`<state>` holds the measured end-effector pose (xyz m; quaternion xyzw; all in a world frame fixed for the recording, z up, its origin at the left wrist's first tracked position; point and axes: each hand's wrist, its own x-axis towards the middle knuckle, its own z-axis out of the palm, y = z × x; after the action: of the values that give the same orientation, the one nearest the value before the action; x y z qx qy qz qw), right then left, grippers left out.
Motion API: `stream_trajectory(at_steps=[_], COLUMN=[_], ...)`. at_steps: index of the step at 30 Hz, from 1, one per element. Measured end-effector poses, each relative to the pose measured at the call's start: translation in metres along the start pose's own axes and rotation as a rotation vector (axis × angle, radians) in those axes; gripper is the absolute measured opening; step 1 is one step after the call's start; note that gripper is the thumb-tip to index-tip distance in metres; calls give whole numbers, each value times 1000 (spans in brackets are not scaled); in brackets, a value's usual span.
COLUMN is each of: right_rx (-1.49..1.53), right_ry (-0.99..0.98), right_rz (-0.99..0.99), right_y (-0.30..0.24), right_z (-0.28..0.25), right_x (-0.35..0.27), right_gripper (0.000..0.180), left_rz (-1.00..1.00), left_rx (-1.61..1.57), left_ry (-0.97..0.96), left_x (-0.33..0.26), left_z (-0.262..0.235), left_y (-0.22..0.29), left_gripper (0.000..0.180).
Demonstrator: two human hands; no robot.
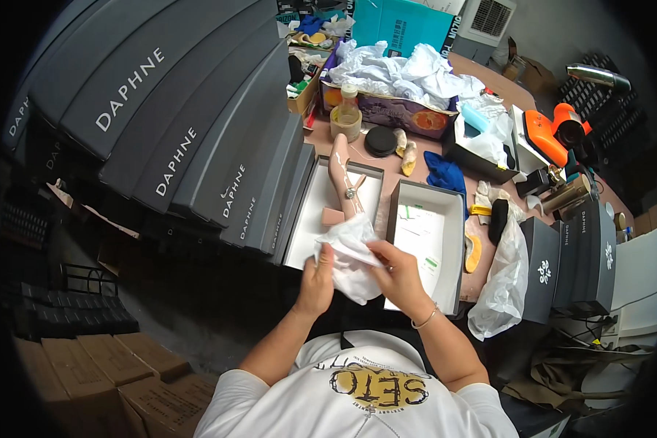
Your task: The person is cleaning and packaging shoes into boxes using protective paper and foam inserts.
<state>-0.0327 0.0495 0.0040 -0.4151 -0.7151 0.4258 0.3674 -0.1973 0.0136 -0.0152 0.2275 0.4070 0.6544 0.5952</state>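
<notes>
My left hand [316, 283] grips the left side of a crumpled sheet of white tissue paper [349, 255], its thumb raised along the edge. My right hand [401, 275] pinches the paper's right side. The paper hangs over the near end of a shallow box with a white inside [300, 241]. In that box lies a pinkish-beige strappy shoe [339, 166] with a pointed toe and a shiny ornament; its near end is partly hidden by the paper. To the right stands a second grey-rimmed box part [451, 244] with a printed sheet [420, 237] inside.
Dark shoe boxes [197, 139] are stacked along the left. Behind are a carton of crumpled white paper [405, 69], a bottle [349, 106], a round black tin [380, 141] and a blue cloth [444, 171]. An orange heat gun [555, 135] and more dark boxes [544, 266] are at right.
</notes>
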Motion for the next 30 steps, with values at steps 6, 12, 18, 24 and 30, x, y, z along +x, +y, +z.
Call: stream_trajectory(at_steps=[6, 12, 18, 24, 30], right_rx=[135, 240, -550, -394, 477], right_ry=[-173, -443, -112, -45, 26], right_rz=[190, 42, 88, 118, 366], right_y=[2, 15, 112, 118, 108], right_z=[-11, -10, 16, 82, 56], right_x=[4, 51, 146, 141, 119], right_gripper=[15, 53, 86, 65, 55], left_rz=[461, 308, 1, 199, -98], left_rx=[1169, 915, 804, 963, 72], left_ry=[-154, -154, -194, -121, -86], left_x=[-13, -28, -27, -37, -16], left_z=[-32, -59, -88, -85, -71], left_y=[39, 18, 33, 33, 35], left_gripper=[41, 29, 23, 21, 31])
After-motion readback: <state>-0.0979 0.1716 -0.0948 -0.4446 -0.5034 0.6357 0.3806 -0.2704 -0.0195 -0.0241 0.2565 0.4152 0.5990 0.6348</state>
